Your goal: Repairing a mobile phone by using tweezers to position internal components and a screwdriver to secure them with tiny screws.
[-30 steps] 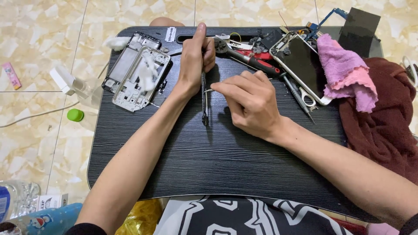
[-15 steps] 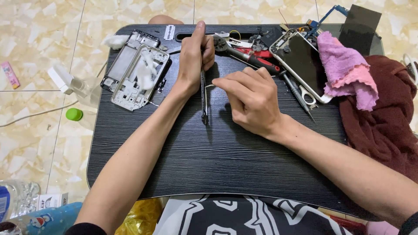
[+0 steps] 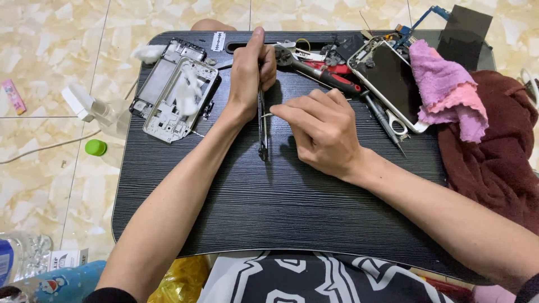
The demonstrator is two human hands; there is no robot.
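My left hand (image 3: 250,73) rests at the back middle of a black lap desk (image 3: 269,224). Its fingers are closed on the top of dark tweezers (image 3: 262,132), whose long body points back toward me. My right hand (image 3: 323,132) lies just to the right of them. Its thumb and forefinger pinch a small thin pale piece (image 3: 268,115) that touches the tweezers' side; what the piece is I cannot tell.
Two stripped phone frames (image 3: 171,95) lie at the back left. At the back right are a phone with a dark screen (image 3: 387,84), red-handled pliers (image 3: 331,76), scissors (image 3: 396,120), a pink cloth (image 3: 449,95) and a maroon cloth (image 3: 494,163). A green cap (image 3: 96,147) lies on the tiled floor.
Almost nothing: my right hand's fingertips have edged slightly left toward the tweezers. My left hand keeps its hold.
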